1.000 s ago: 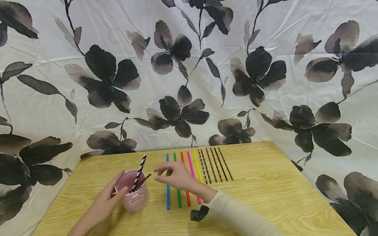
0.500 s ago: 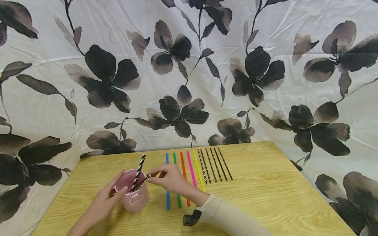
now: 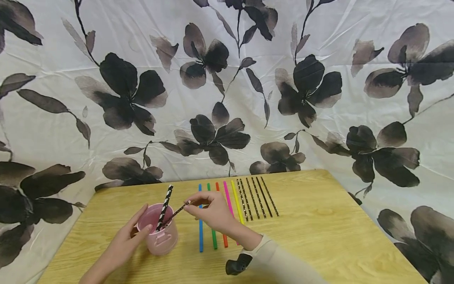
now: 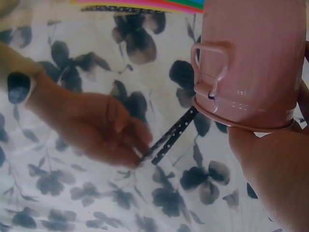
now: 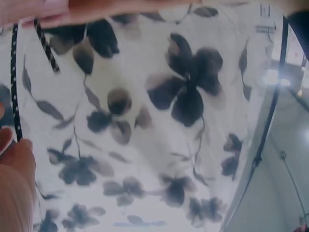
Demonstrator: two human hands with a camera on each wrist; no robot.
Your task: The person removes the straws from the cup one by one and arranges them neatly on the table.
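In the head view my left hand [image 3: 125, 238] grips a small pink metal pail [image 3: 162, 241], its thumb over the rim; the left wrist view shows the pail [image 4: 253, 63] with its side handle. A black straw with white marks [image 3: 165, 203] stands tilted in the pail. A second, dark dotted straw [image 3: 178, 210] leans out over the right rim. Its upper end is pinched between thumb and forefinger of my right hand [image 3: 214, 211]. The lower ends of both straws are hidden inside the pail.
Right of the pail, blue [image 3: 200, 236], green [image 3: 214, 238], red [image 3: 225, 240], pink [image 3: 228, 197] and yellow [image 3: 236, 197] straws lie in a row, partly under my right arm. Several dark patterned straws [image 3: 259, 198] lie further right on the wooden table [image 3: 319, 221]. A floral cloth [image 3: 248, 98] hangs behind.
My right hand came left to the dotted straw's end and took hold of it, then moved back right and up, drawing more of the straw out of the pail. The left hand stays on the pail.
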